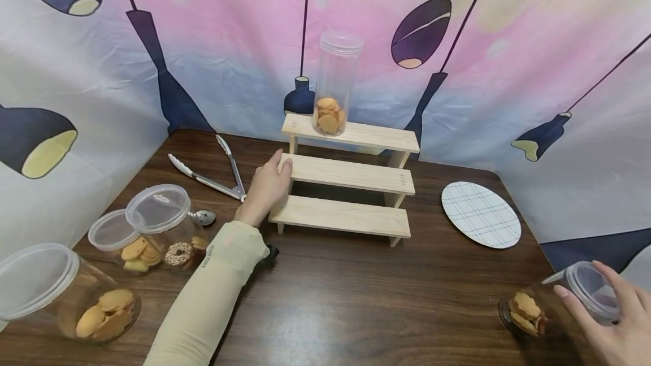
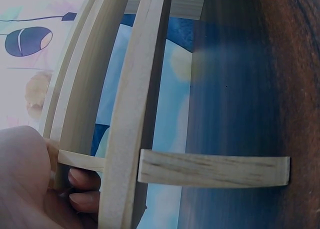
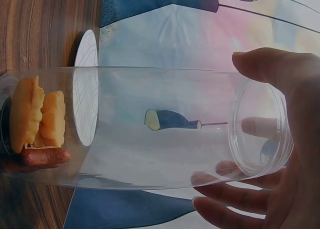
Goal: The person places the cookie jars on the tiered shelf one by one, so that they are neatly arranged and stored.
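My left hand (image 1: 266,188) grips the left end of the middle step of a three-step wooden stand (image 1: 351,174). In the left wrist view, its fingertips (image 2: 85,200) curl in under that step. On the top step stands a tall clear jar (image 1: 339,81) with some cookies at the bottom. Over at the right, my right hand (image 1: 623,309) holds another clear lidded jar (image 3: 160,129) around its top, thumb on one side and fingers on the other. That jar stands upright on the table, with yellow cookies (image 3: 37,116) and a reddish-brown piece low inside.
Left of my left arm stand three lidded clear jars (image 1: 157,208) with cookies and a ring-shaped biscuit. Spread tongs (image 1: 213,182) and a spoon (image 1: 204,218) lie behind them. A white checked plate (image 1: 481,214) rests right of the stand. Printed cloth (image 1: 244,44) hangs behind the table.
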{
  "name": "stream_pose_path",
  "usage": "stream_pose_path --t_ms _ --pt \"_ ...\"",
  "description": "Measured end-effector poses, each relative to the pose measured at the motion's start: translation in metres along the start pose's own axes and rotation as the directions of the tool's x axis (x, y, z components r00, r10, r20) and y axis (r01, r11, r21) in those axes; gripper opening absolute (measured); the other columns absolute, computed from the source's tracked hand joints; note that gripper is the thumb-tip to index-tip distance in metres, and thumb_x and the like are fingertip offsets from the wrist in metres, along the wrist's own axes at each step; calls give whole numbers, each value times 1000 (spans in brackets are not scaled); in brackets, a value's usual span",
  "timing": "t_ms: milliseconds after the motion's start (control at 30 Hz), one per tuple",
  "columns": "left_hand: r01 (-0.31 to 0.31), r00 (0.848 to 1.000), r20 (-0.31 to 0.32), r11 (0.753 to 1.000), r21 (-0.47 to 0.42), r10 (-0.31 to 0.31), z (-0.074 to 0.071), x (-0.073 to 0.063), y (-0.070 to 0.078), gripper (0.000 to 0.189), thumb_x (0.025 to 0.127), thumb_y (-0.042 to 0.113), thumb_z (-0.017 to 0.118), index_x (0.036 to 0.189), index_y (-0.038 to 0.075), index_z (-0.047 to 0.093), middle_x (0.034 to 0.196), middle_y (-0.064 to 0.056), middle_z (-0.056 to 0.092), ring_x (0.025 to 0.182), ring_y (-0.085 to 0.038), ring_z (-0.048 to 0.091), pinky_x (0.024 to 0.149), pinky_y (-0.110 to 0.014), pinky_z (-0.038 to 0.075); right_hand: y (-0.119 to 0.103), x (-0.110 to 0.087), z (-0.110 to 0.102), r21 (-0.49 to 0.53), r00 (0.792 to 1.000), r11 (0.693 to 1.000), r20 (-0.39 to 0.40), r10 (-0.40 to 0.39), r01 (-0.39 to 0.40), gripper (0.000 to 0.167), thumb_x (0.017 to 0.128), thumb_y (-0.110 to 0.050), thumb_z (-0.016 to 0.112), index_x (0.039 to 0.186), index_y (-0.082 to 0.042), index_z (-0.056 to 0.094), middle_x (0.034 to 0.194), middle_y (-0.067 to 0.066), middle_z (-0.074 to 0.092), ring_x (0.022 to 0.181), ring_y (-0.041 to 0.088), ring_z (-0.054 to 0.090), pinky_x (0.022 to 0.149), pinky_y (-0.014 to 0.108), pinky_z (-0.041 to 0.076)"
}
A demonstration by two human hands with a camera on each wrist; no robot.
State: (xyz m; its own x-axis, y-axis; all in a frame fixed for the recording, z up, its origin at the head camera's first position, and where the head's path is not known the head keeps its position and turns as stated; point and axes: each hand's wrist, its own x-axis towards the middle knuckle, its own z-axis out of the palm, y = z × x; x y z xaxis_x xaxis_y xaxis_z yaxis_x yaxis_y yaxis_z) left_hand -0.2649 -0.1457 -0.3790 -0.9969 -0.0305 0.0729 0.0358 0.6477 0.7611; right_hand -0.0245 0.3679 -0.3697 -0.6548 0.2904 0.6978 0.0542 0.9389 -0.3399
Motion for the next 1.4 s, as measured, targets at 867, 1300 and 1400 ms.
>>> stream_pose_path --t_ms 867,1300,1400 --pt "-6 1000 -4 1000 -2 6 0 -1 0 64 105 49 31 160 16 25 154 -18 42 139 -38 42 113 -56 34 -6 -2 0 -15 992 993 49 118 -118 69 94 -53 59 133 4 56 119 40 49 109 55 44 76 54 30" --pt "-6 1000 8 1000 -8 6 -1 -2 1 65 106 50 30 160 17 23 153 -18 42 139 -38 42 113 -56 33 -11 9 0 -20 987 990 83 141 -140 59 94 -38 64 138 1 54 120 40 48 106 54 45 71 44 31" --pt "-5 1000 8 1000 -8 5 -1 -2 0 65 105 51 30 160 17 23 154 -17 42 140 -38 41 113 -56 33 -15 17 -1 -24 976 985 129 173 -171 58 94 -31 66 142 -1 51 126 39 46 113 53 42 72 50 30"
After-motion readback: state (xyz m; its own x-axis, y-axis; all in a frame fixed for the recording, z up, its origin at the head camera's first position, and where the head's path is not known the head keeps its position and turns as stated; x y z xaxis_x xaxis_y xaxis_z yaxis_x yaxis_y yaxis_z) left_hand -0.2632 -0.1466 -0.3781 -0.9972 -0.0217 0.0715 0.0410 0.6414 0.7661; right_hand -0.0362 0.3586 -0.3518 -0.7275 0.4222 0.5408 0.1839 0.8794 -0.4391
